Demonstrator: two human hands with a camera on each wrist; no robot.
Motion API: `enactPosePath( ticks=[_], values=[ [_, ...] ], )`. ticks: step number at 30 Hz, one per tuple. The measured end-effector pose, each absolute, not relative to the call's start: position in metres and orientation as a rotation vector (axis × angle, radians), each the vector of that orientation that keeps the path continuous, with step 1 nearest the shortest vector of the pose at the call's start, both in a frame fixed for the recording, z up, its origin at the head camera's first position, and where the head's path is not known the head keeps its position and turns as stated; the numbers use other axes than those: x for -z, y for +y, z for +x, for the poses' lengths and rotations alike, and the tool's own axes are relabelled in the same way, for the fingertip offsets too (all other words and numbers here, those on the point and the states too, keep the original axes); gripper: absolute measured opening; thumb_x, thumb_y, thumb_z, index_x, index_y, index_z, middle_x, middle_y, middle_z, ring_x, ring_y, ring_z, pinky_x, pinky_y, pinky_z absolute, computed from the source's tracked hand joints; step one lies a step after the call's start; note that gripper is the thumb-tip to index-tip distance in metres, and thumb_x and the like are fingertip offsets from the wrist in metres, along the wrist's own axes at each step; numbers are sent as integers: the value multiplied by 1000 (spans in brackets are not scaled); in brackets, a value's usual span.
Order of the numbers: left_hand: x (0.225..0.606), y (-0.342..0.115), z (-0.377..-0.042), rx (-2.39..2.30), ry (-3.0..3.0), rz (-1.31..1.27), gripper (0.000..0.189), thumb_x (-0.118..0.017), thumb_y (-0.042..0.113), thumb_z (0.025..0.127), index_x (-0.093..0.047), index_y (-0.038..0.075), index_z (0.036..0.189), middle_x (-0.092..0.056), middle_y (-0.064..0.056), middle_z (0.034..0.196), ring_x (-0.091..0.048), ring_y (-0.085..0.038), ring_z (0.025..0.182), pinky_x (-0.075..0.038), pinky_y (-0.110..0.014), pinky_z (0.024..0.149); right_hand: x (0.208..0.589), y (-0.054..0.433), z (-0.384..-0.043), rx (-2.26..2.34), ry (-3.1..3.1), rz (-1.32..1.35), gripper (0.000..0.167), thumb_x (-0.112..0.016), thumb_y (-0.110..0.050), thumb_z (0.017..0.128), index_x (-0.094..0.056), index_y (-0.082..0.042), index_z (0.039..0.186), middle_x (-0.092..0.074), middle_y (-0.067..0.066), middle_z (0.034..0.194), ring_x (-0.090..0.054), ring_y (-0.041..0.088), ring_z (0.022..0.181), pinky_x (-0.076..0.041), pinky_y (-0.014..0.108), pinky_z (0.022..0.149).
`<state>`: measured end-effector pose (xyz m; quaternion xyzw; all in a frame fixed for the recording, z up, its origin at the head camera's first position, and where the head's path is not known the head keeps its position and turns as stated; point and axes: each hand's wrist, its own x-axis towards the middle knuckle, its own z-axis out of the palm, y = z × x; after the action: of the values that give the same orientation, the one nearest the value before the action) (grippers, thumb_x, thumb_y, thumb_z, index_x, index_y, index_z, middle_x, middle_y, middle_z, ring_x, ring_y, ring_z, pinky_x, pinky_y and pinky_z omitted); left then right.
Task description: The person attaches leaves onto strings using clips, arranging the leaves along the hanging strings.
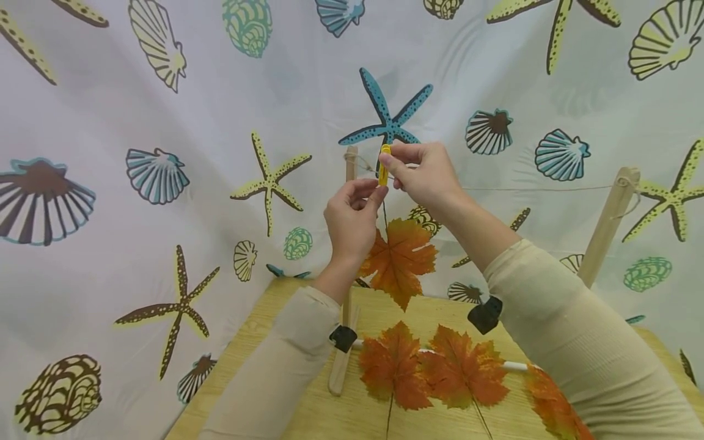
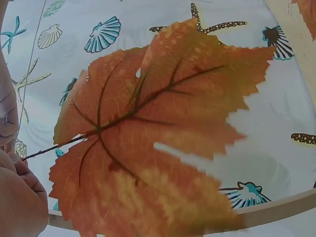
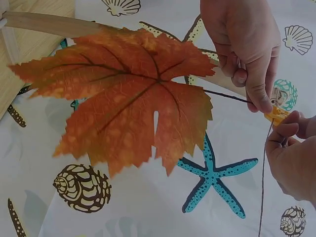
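Note:
An orange artificial maple leaf [image 1: 401, 260] hangs by its thin dark stem [image 3: 227, 95] below the string [image 1: 522, 189]. My left hand [image 1: 354, 223] pinches the top of that stem between thumb and fingers, right under a yellow clothespin [image 1: 384, 166]. From the other side, my right hand [image 1: 431, 174] grips the clothespin with thumb and index finger. In the right wrist view the clothespin [image 3: 277, 115] sits at the string, with both hands' fingertips close together around it. The leaf [image 2: 143, 128] fills most of the left wrist view.
A left wooden post [image 1: 351, 164] and a right wooden post [image 1: 610, 223] hold the string. More orange leaves [image 1: 393, 366] lie on the wooden table [image 1: 429, 421], over a white rod [image 1: 514, 366]. Behind stands a shell-patterned cloth [image 1: 209, 110].

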<state>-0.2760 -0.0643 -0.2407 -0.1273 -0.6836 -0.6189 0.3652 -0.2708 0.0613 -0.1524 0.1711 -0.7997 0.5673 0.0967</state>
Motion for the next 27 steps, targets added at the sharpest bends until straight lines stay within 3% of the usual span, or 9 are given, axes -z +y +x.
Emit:
enactPosePath(
  ticks=[9,14,22,27],
  values=[
    [242,-65,-276,1540,-1781,-337,23,-74,22,90,-72,5,106,-76,-10,96,-61,-18,65,-48,-18,61,154,60,-271,-1670,-2383,517,36,-64,-27,98,-67,-7,128,-53,3,148,-58,15,72,-44,23,65],
    [240,-65,-274,1486,-1820,-348,23,-74,23,91,-73,4,104,-76,-10,96,-61,-19,66,-49,-18,63,153,60,-271,-1660,-2364,504,33,-64,-25,98,-69,-6,125,-59,6,140,-58,17,73,-44,24,63],
    [237,-67,-275,1482,-1802,-343,23,-75,22,90,-73,3,104,-76,-10,96,-60,-17,65,-47,-17,60,150,60,-269,-1655,-2355,510,32,-64,-23,98,-70,-5,123,-49,5,153,-57,15,69,-38,22,57],
    [237,-68,-275,1458,-1816,-360,23,-74,22,90,-73,4,104,-77,-10,98,-64,-19,69,-51,-17,65,150,59,-268,-1605,-2399,535,35,-64,-24,98,-67,-6,128,-51,5,151,-61,16,73,-51,23,72]
  ],
)
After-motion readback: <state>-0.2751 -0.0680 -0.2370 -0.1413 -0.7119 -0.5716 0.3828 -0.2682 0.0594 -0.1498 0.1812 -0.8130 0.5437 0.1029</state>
